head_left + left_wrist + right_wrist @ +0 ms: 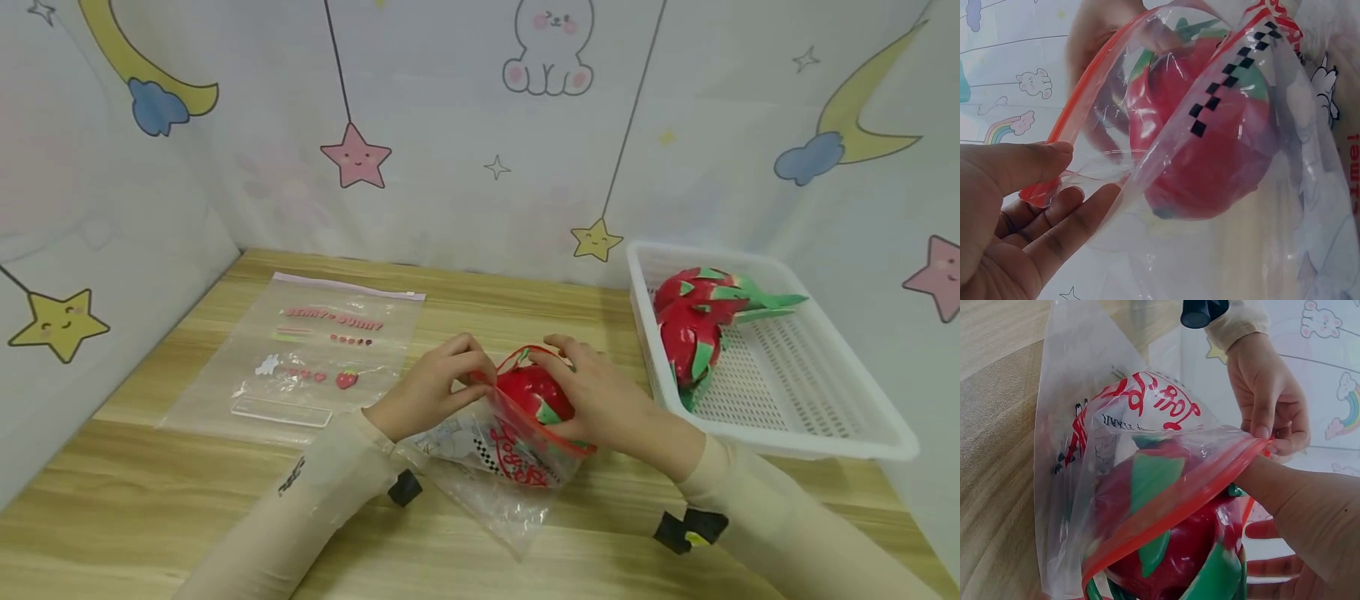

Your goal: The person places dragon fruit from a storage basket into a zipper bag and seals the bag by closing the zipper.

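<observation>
A clear zip bag (517,500) with a red rim and red lettering stands tilted, its mouth spread apart. Thumb and fingers of my left hand (442,379) pinch the rim's left end; the left wrist view shows this pinch on the red zip (1094,69). Inside the mouth sits a red dragon fruit (536,390) with green scales, its lower part seen through the plastic. My right hand (600,396) reaches over the mouth from the right and grips this fruit, thumb on the near side and fingers on the far side. In the right wrist view the fruit (1166,569) partly hides its fingers (1272,567).
A white perforated basket (855,433) stands on the right, with more dragon fruits (690,337) along its left side. Another clear zip bag (232,375), with a lilac slider edge, lies flat at the left. A printed cloth backdrop (450,208) encloses the wooden table (150,500).
</observation>
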